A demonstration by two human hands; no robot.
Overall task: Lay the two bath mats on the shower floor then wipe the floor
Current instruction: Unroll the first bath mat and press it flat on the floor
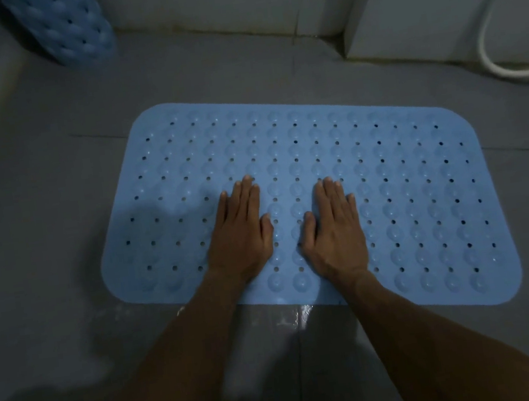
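Blue bath mat [369, 170]: lies flat on the shower floor [56, 199], mid-floor, perforated, studded with bumps. Judged light, soft, floppy rubber, likely slick where wet; best lifted by an edge or corner.
Left hand [242, 233], right hand [334, 225]: flat, fingers straight, pressing the mat's near-centre.
Second mat [68, 27]: rolled up, at the far left corner by the wall.

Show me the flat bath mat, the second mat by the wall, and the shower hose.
flat bath mat [385, 165]: head view, bare studded middle.
second mat [68, 24]: head view, its bumpy face.
shower hose [483, 37]: head view, curved stretch.
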